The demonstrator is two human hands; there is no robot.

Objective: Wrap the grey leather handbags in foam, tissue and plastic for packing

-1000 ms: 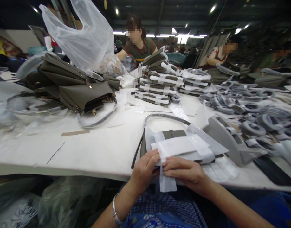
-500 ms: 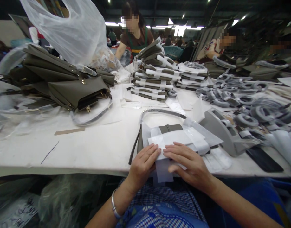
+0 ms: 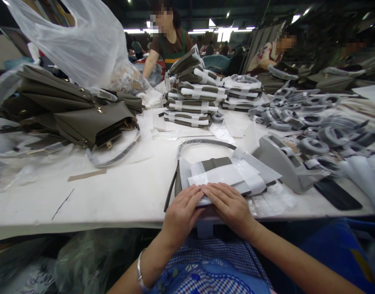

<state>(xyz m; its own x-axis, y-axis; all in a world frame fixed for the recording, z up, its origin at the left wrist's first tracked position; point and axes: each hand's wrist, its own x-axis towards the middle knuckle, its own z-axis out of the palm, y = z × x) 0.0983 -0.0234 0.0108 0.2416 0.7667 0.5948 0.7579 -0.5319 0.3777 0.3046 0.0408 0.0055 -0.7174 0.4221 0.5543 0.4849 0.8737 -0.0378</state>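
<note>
One olive bag (image 3: 217, 163), partly white-wrapped

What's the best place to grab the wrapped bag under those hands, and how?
Probably by its handle, reaching into the loop from above. The handle curves out past the far side of the wrapped bag, and white table shows through the loop, so there seems to be room. The near edge looks harder: the left hand and right hand cover much of it.
</note>
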